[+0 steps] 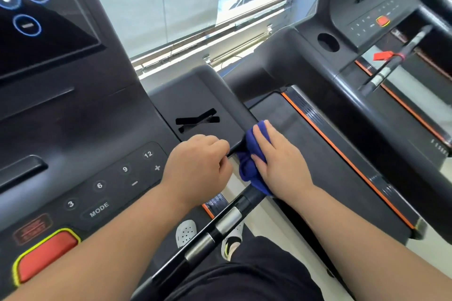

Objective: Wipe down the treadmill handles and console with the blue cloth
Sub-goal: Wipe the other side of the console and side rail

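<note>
**Edges and room.** The console [73, 129] fills the left half of the view. A touchscreen [36, 19] stands at its upper left corner and a red stop button [46, 254] at its near left corner. The keypad [117, 178] runs along its near edge. At the console's right edge the side tray [203, 110] projects. From the tray's near right corner the handle [220, 227] slopes down towards the viewer. Open floor is seen between the handle and the neighbouring treadmill [367, 129] to the right.

**Hands and cloth.** The left hand [198, 168] is placed at the tray's near edge with fingers curled. The blue cloth [249, 173] is bunched around the handle's upper end, touching the tray's near right corner. It is pressed there by the right hand [278, 166], laid flat with straight fingers.

**Hidden or cut off.** The left fingertips are hidden, so it cannot be told whether anything is gripped. The touchscreen is cut off by the frame's left edge. The handle's top is covered by the cloth.

**Materials.** The console is matte black plastic; the stop button is rimmed in yellow. The handle is a black round bar with two silver metal bands. The cloth is soft and creased.
</note>
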